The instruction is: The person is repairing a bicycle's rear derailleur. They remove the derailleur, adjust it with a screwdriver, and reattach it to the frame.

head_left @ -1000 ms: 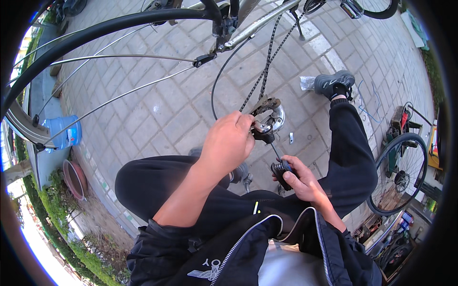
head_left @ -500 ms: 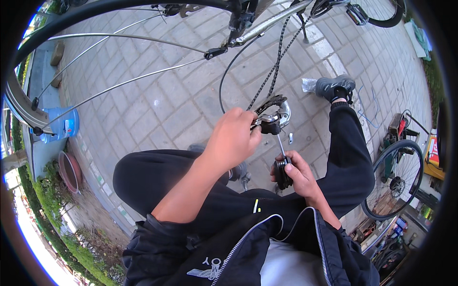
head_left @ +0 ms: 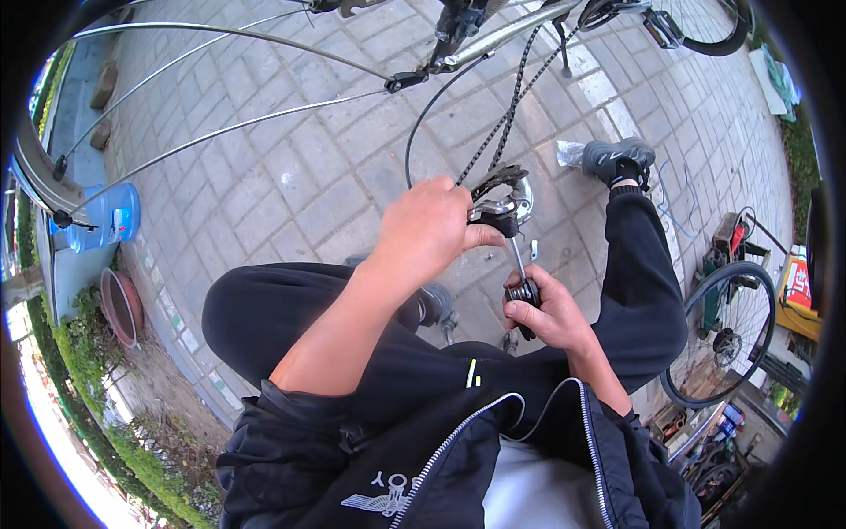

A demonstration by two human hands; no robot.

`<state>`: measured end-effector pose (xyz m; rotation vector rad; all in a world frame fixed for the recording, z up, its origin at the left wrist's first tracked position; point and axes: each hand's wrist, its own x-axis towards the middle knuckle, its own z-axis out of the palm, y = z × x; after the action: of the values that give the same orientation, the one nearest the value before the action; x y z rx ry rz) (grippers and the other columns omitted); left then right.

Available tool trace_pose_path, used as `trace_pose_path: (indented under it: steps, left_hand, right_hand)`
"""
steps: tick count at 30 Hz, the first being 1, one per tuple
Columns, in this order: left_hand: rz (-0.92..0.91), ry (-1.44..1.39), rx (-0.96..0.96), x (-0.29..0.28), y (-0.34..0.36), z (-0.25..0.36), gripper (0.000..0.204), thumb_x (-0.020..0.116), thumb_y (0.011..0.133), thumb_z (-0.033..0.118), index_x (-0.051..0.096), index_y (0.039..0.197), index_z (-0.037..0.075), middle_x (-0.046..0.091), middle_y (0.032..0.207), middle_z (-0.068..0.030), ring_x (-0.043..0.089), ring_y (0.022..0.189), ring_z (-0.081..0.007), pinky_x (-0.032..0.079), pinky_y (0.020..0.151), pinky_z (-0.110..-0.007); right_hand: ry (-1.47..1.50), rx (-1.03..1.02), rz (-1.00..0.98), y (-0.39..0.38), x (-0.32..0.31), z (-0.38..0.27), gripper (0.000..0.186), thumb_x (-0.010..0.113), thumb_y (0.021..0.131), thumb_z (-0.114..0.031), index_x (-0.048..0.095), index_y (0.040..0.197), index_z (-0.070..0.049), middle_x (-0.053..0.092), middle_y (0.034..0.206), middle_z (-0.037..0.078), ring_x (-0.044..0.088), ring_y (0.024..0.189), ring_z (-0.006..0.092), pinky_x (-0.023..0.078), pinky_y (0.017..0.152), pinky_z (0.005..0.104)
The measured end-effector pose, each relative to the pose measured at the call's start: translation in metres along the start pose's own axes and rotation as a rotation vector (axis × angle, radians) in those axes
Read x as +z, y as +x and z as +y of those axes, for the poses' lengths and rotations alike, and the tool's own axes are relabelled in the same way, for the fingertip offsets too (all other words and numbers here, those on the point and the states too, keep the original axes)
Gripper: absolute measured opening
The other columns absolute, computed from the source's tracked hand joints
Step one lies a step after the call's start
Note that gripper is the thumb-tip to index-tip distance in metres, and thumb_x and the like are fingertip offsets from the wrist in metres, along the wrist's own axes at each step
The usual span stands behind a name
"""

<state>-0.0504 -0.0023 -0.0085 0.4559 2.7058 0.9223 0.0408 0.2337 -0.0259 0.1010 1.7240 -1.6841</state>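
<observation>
My left hand (head_left: 427, 225) grips a silver and black bicycle derailleur (head_left: 507, 201), its thumb under the dark lower part. A black chain (head_left: 506, 123) runs up from this part to the bike frame (head_left: 487, 48). My right hand (head_left: 548, 313) is closed on a black folding multi-tool (head_left: 520, 294), whose long steel key (head_left: 518, 254) points up to the underside of the derailleur; its tip is hidden there. A thin black cable (head_left: 419, 123) loops beside the chain. A small silver piece (head_left: 534, 249) lies on the paving just beyond the key.
Steel fender stays (head_left: 220, 132) cross the upper left. A blue water jug (head_left: 119, 214) and a pink basin (head_left: 120, 301) are at left. My shoe (head_left: 617, 160) rests by a plastic bag (head_left: 568, 152). A loose wheel (head_left: 716, 332) and tool clutter (head_left: 727, 423) are at right.
The view has shifted, with the bike higher in the frame. My left thumb has moved lower under the derailleur, and my right hand has turned the multi-tool and key slightly.
</observation>
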Motion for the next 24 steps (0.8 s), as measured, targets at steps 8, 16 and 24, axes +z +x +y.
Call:
trace_pose_path:
  steps: [8, 16, 24]
  left_hand:
    - [0.131, -0.04, -0.013, 0.005, -0.001, 0.001, 0.043, 0.081, 0.077, 0.043, 0.065, 0.084, 0.003, 0.061, 0.081, -0.0122, 0.062, 0.074, -0.0326, 0.047, 0.063, -0.042]
    - [-0.047, -0.459, -0.179, 0.0, 0.002, 0.009, 0.028, 0.076, 0.085, 0.015, 0.069, 0.11, 0.005, 0.069, 0.096, -0.0137, 0.067, 0.084, -0.0298, 0.051, 0.07, -0.037]
    - [0.161, -0.35, 0.102, 0.022, -0.003, -0.001, 0.035, 0.065, 0.088, -0.006, 0.068, 0.121, 0.007, 0.069, 0.105, -0.0131, 0.068, 0.095, -0.0284, 0.054, 0.083, -0.034]
  right_hand:
    - [-0.294, -0.071, 0.088, 0.0, -0.004, -0.021, 0.037, 0.078, 0.088, -0.024, 0.057, 0.109, -0.001, 0.064, 0.077, 0.009, 0.064, 0.069, 0.017, 0.051, 0.064, 0.0317]
    - [-0.439, -0.211, 0.144, 0.0, -0.003, -0.022, 0.041, 0.08, 0.086, -0.027, 0.059, 0.109, -0.001, 0.067, 0.083, 0.015, 0.067, 0.074, 0.0257, 0.052, 0.07, 0.0362]
    - [-0.48, -0.174, 0.225, 0.008, 0.01, -0.003, 0.048, 0.085, 0.08, -0.029, 0.059, 0.111, -0.003, 0.067, 0.083, 0.014, 0.067, 0.075, 0.0236, 0.053, 0.071, 0.0345]
